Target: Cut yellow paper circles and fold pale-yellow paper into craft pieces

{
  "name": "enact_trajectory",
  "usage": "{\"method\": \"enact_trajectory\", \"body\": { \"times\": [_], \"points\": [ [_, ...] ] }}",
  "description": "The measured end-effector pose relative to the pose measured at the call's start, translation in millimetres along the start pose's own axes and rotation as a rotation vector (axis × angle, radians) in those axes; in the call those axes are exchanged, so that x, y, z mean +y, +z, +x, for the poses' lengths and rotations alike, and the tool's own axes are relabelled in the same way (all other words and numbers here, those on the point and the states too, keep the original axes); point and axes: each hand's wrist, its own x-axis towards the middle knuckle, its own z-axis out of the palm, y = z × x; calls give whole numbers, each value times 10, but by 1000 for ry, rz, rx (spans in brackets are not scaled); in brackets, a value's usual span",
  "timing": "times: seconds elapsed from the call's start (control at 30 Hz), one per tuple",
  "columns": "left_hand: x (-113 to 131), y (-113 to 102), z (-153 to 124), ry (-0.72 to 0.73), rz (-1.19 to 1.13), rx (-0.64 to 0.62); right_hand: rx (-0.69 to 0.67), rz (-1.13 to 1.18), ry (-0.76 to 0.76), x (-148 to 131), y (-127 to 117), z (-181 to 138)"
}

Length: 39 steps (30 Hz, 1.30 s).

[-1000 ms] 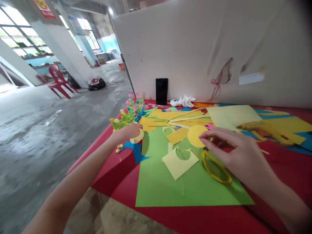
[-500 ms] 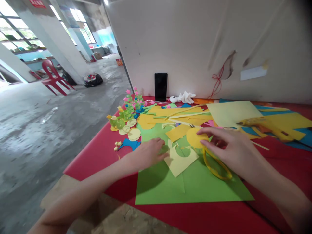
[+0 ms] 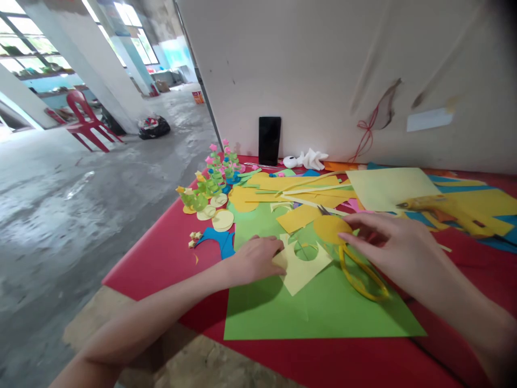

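Observation:
My right hand [image 3: 375,234] pinches a yellow paper circle [image 3: 329,229] at its right edge, between thumb and fingers. Under that circle lie scissors with yellow handles [image 3: 365,280], their metal tips poking out beyond it. My left hand [image 3: 258,261] has its fingers closed on the left corner of a pale yellow paper sheet [image 3: 297,277] with a round hole cut in it. Beneath both is a large green sheet [image 3: 274,318]. A yellow paper rectangle [image 3: 298,218] rests just behind the cut sheet.
Paper plants [image 3: 214,172] with pink stars stand at the table's left edge, near pale paper discs [image 3: 223,220] and a blue scrap [image 3: 224,242]. A yellow glue gun [image 3: 448,210] lies at right. A black phone [image 3: 269,141] leans on the wall behind yellow strips [image 3: 299,183].
My left fingers have drawn together on the corner of the cut pale sheet. My right hand and the yellow circle have shifted slightly right; the view has also moved a little.

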Motion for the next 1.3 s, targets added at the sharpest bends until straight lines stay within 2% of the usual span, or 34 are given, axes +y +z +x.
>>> {"method": "enact_trajectory", "body": {
  "times": [0.1, 0.27, 0.33, 0.47, 0.6, 0.63, 0.67, 0.8, 0.87, 1.0, 1.07, 1.2, 1.3],
  "points": [
    [23, -38, -27, 12, -99, -39, 24, -13, 1, 20, 2, 6],
    [102, -182, -111, 82, -399, -298, 75, -19, 57, 8, -34, 27],
    [126, -205, -140, 84, -477, -325, 76, -11, 99, -15, -62, 32],
    [135, -176, -168, 39, -550, -215, 11, 105, 154, -93, -126, 34],
    [196, -186, -185, 58, -723, -129, -214, 558, 228, -171, -187, 13],
    [226, -200, -192, 66, -766, -96, -229, 652, 251, -184, -193, 6],
    [260, -217, -199, 73, -813, -47, -197, 704, 270, -193, -193, -2],
    [393, -293, -214, 119, -1074, 241, 79, 714, 314, -219, -152, -32],
    [457, -327, -208, 163, -1171, 319, 77, 771, 306, -244, -129, -48],
    [565, -356, -199, 229, -1134, 300, -17, 865, 246, -318, -109, -82],
    [588, -349, -202, 258, -1058, 289, 6, 864, 243, -349, -113, -95],
    [585, -356, -196, 287, -948, 371, 100, 803, 246, -392, -121, -113],
    [616, -406, -179, 282, -913, 349, 114, 764, 214, -427, -119, -130]
  ]
}}
